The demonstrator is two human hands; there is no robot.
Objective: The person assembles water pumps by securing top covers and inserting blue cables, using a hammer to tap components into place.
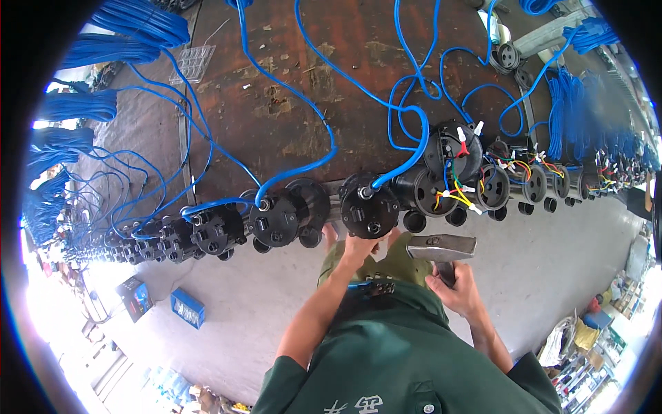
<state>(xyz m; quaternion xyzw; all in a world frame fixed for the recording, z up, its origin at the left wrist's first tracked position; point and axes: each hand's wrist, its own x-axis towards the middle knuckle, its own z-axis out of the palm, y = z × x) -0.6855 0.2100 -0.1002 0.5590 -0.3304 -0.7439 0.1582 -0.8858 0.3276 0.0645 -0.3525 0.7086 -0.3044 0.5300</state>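
Observation:
My right hand (458, 286) is closed round the short dark handle of a hammer (441, 247), whose worn metal head lies sideways just above the fist. To its left, my left hand (362, 252) reaches up to the near underside of a black cylindrical housing (370, 210). Its fingers curl there, partly hidden by the housing. A thick blue cable (407, 165) enters the top of this housing through a metal fitting. The hammer head is apart from the housing, a little to the right and nearer to me.
More capped black housings (276, 219) with blue cables line the table edge leftward. Rightward stand open housings (493, 186) with coloured wires and white connectors. The worn brown tabletop (276, 90) bears loose cable, with cable coils (138, 21) at the far left. A blue crate (187, 308) sits on the floor.

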